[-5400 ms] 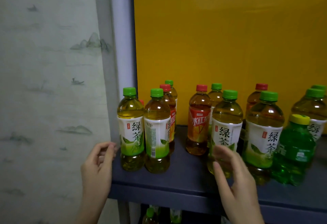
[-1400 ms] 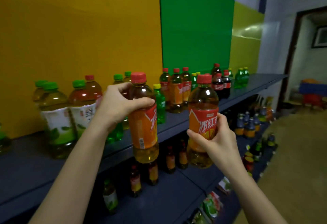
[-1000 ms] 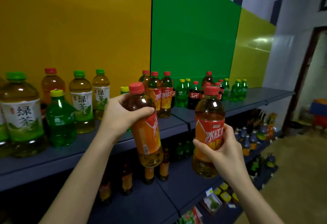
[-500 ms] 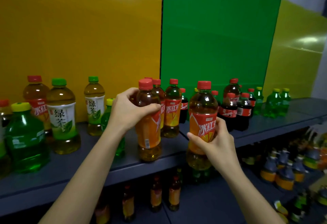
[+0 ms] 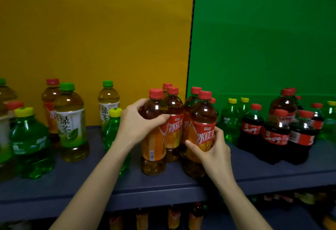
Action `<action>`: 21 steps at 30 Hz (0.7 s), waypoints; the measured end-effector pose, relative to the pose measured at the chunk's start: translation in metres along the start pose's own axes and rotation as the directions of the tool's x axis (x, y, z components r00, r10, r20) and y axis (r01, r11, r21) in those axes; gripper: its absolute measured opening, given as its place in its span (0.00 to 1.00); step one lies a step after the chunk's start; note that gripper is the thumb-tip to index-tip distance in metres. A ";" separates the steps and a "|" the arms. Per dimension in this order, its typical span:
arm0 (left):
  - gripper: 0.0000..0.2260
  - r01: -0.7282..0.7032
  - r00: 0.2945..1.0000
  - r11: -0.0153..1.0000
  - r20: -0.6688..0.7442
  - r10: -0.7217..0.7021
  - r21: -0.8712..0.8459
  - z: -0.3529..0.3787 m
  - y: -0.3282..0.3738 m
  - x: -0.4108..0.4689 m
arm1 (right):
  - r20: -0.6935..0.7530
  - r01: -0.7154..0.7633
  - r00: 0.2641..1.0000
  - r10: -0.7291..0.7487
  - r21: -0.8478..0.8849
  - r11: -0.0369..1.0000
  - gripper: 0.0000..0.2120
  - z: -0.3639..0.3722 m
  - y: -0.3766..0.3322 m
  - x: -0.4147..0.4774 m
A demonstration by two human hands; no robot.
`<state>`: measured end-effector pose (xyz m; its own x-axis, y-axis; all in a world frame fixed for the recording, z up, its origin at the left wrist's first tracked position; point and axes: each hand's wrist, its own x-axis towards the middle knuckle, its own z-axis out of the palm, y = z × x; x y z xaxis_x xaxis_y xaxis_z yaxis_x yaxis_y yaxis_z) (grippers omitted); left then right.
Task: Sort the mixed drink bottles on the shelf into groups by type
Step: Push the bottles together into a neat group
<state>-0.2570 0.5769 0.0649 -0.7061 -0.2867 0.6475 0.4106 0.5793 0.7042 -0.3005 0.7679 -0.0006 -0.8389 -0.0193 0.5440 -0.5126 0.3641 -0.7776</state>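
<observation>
My left hand (image 5: 139,122) grips the shoulder of a red-capped iced tea bottle (image 5: 153,157) that stands on the dark shelf (image 5: 163,188). My right hand (image 5: 211,149) wraps the label of a second iced tea bottle (image 5: 202,119), also upright on the shelf. Both stand at the front of a cluster of more iced tea bottles (image 5: 173,106). Green tea bottles (image 5: 70,120) with green caps and a green soda bottle (image 5: 30,139) stand to the left. Cola bottles (image 5: 276,135) stand to the right.
Another green soda bottle (image 5: 113,128) sits right behind my left wrist. More green soda bottles (image 5: 231,119) stand behind the cola. A lower shelf (image 5: 174,215) holds more bottles. Yellow and green panels back the shelf.
Both hands carried the two iced tea bottles rightwards from the shelf's left end and have set them down in front of the iced tea cluster. The view has turned to face the shelf.
</observation>
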 end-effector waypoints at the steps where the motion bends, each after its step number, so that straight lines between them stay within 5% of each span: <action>1: 0.22 0.006 1.000 1.000 0.000 -0.006 0.000 0.002 -0.001 -0.001 | 0.008 0.013 1.000 -0.013 0.001 1.000 0.37 0.001 0.001 0.001; 13: 0.38 0.032 0.999 0.996 -0.028 -0.030 0.081 0.020 -0.015 -0.037 | 0.053 0.119 0.992 -0.119 -0.003 0.993 0.41 0.009 0.009 -0.008; 17: 0.26 0.013 0.998 0.976 -0.065 0.001 0.217 -0.002 -0.009 -0.068 | -0.136 0.311 0.944 -0.301 0.059 0.949 0.35 0.003 -0.003 -0.026; 21: 0.15 -0.011 0.977 0.929 -0.195 0.089 0.370 -0.043 -0.014 -0.102 | -0.115 0.425 0.905 -0.410 0.196 0.884 0.25 0.013 -0.024 -0.046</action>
<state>-0.1658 0.5649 0.0020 -0.5412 -0.3773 0.7515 0.1755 0.8234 0.5397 -0.2515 0.7478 -0.0109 -0.5280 -0.0593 0.8472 -0.8455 0.1310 -0.5177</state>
